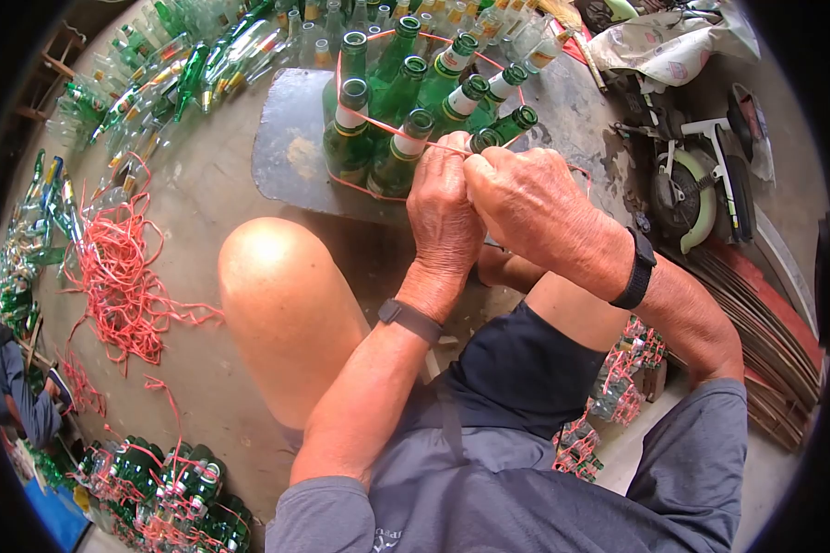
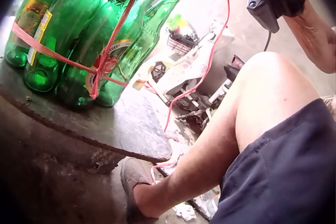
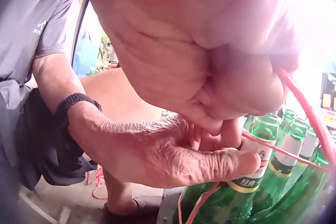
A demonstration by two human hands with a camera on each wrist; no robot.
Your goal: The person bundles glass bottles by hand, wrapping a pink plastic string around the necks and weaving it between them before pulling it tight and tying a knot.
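Note:
A bundle of green glass bottles stands upright on a grey slab. Red plastic twine circles it low down, crosses at a knot, and rises along the side. Over the near edge of the bundle, both hands meet, fingers close together among the bottle necks. My left hand pinches the twine by a bottle neck, its thumb stretched along a label in the right wrist view. My right hand is curled tightly round the twine, a strand leaving its fist. Part of the fingers is hidden behind the hands.
A tangled heap of red twine lies on the floor at left. Many loose bottles spread behind and leftward. Tied bottle bundles stand at lower left. A scooter is parked at right, near stacked flat sheets.

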